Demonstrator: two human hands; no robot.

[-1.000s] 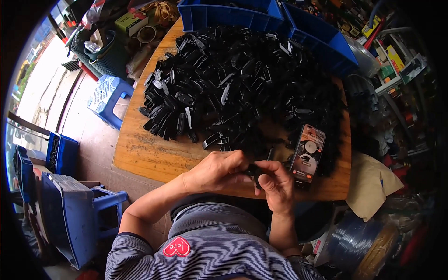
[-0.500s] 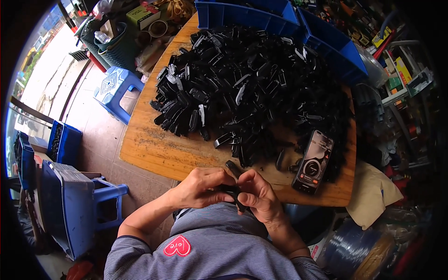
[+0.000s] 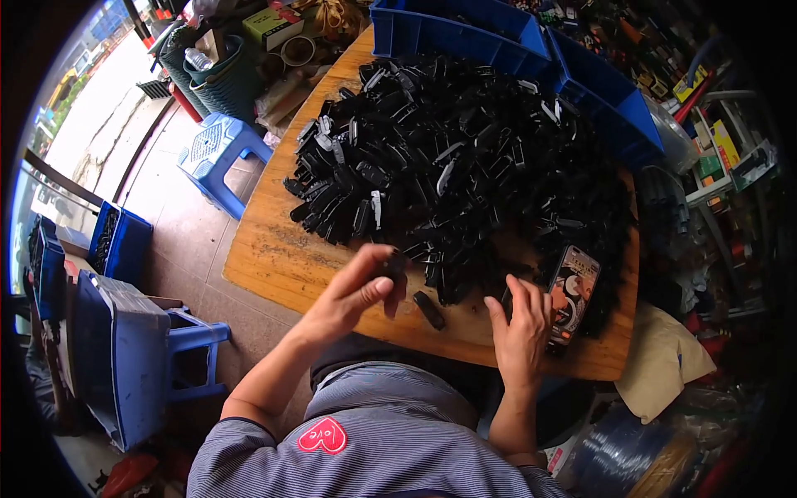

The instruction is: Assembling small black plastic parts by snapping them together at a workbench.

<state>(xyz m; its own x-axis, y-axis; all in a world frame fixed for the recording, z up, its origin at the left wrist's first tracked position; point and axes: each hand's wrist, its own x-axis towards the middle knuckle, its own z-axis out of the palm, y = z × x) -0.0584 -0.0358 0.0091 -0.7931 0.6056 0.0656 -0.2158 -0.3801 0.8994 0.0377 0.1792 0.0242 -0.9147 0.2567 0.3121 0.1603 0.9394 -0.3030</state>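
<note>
My left hand (image 3: 359,286) is raised over the near edge of the wooden table (image 3: 274,266). Its thumb and fingers are closed on a small dark part (image 3: 396,265), partly hidden by the fingers. My right hand (image 3: 523,328) is low over the table beside the phone, its thumb and fingers around a black plastic part (image 3: 506,299). Between my hands a single oblong black plastic piece (image 3: 429,310) lies on the wood. Beyond them spreads a big heap of black plastic parts (image 3: 448,158), a few with silvery faces.
Blue bins (image 3: 452,37) stand along the table's far side. A phone (image 3: 573,290) with a lit screen lies against the heap at right. A blue stool (image 3: 217,158) is on the floor to the left, and a large blue crate (image 3: 129,357) stands nearer me.
My hands have parted from working together on a dark piece. The left has risen forward, and the right has moved right to a part by the phone. An oblong black piece now lies between them.
</note>
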